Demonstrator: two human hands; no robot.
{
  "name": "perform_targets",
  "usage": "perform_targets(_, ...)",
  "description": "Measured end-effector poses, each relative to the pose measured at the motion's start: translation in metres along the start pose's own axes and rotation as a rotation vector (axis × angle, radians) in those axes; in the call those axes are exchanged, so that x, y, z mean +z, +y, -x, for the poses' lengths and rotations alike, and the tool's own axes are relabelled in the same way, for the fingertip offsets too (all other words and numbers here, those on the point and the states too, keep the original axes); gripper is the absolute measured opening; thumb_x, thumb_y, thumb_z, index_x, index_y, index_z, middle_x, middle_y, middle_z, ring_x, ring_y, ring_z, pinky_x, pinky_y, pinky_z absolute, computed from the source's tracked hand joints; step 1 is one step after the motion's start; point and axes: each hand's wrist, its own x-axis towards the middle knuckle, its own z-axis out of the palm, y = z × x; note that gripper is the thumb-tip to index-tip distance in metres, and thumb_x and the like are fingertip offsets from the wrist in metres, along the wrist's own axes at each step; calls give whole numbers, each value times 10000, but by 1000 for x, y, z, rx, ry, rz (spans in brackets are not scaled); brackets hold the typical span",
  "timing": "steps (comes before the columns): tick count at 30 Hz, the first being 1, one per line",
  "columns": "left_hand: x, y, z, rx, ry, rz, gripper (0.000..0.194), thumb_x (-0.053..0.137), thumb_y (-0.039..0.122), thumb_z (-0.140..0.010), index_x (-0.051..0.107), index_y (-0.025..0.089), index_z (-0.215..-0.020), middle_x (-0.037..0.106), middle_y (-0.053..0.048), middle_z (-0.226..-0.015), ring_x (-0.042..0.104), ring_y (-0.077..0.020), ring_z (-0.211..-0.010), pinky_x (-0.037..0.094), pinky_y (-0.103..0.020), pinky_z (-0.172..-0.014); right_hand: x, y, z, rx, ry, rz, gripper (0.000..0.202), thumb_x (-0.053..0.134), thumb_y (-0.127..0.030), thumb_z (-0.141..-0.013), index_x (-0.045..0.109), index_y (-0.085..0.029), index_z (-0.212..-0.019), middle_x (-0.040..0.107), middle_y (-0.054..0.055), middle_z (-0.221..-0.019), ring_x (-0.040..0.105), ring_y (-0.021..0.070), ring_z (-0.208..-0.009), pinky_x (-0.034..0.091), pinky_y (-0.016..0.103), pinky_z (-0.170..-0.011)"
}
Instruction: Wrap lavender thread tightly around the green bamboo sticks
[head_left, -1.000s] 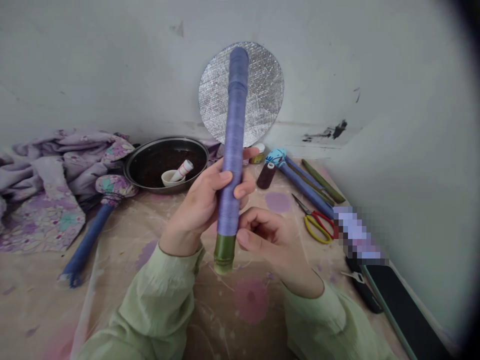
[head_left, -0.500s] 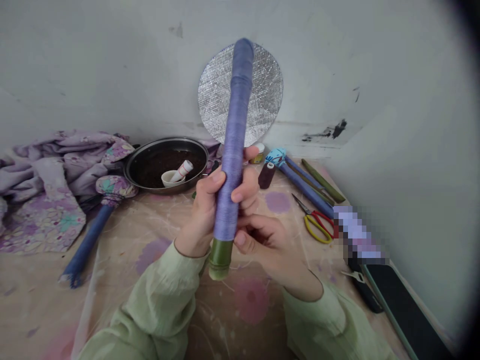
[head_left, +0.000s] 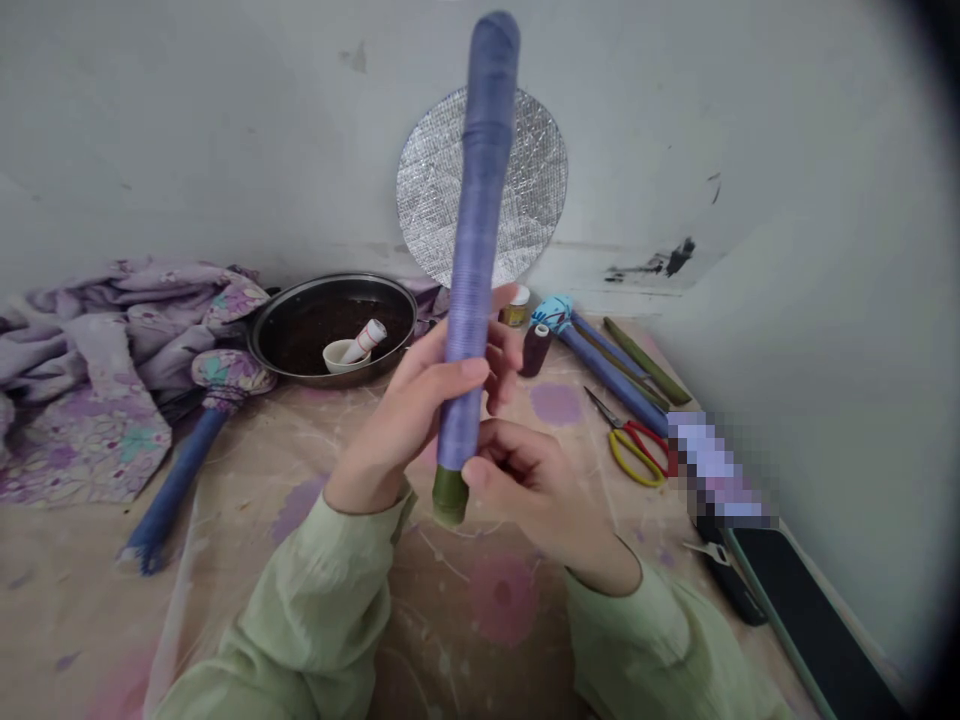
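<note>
A long stick wrapped in blue-purple thread [head_left: 480, 220] stands nearly upright before me, its bare green end at the bottom. My left hand [head_left: 420, 400] grips its lower half, thumb across the front and fingers around behind. Beside the lower edge of the wrapping is my right hand [head_left: 536, 490], fingers curled and thumb tip touching the stick near the green end. Whether a thread is pinched in those fingers is too small to tell. Behind the stick, a round silver quilted mat [head_left: 536, 190] leans on the wall.
Purple floral cloth [head_left: 90, 400] and a cloth-headed blue stick [head_left: 176, 480] lie left. A dark pan [head_left: 300, 345] holds a small white cup [head_left: 337, 358]. Rightward are a thread spool [head_left: 535, 352], a jar [head_left: 516, 308], scissors [head_left: 636, 455], more sticks [head_left: 626, 385] and a phone [head_left: 802, 610].
The wrapped stick has moved up and slightly right, nearer the camera. My left thumb now lies across its front, and the left fingers have loosened behind it. My right hand has barely moved.
</note>
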Motion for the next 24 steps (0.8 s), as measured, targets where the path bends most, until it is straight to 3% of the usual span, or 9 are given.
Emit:
perform_targets(4,-5,6,0,-21,178,-126,184,769,179,-780,684,207,-941,628,14,-828,575,-99,-644,478,-205,-560,0,7,-2,-7,123,150,204,642,-383,-901,640,-191,-833,500,-36,-640,417,109,-558,331,248,-491)
perform_targets(9,-2,4,-3,-154,147,-1,171,763,203,-795,649,171,-918,569,15,-743,500,-78,-560,419,-174,-461,0,13,-4,-11,96,185,239,652,-398,-913,617,-197,-790,497,-48,-641,394,92,-536,331,241,-488)
perform_targets(14,-1,7,-5,-205,166,161,153,688,112,-809,639,141,-951,549,9,-764,494,-73,-565,422,-161,-448,-2,10,-4,-38,99,237,258,670,-433,-896,640,-196,-800,502,-47,-621,386,92,-519,311,253,-484)
perform_targets(19,-4,11,-5,-277,100,289,175,659,102,-810,663,116,-985,537,-10,-765,492,-81,-558,425,-167,-439,0,4,-3,-79,125,267,187,679,-344,-844,617,-201,-739,401,-69,-566,339,91,-503,290,250,-473)
perform_targets(24,-6,11,-5,-270,93,340,214,624,88,-820,671,94,-1028,539,-15,-761,489,-85,-555,424,-176,-434,0,-3,-3,-58,108,170,175,642,-287,-806,566,-208,-670,454,-49,-563,340,89,-495,264,237,-442)
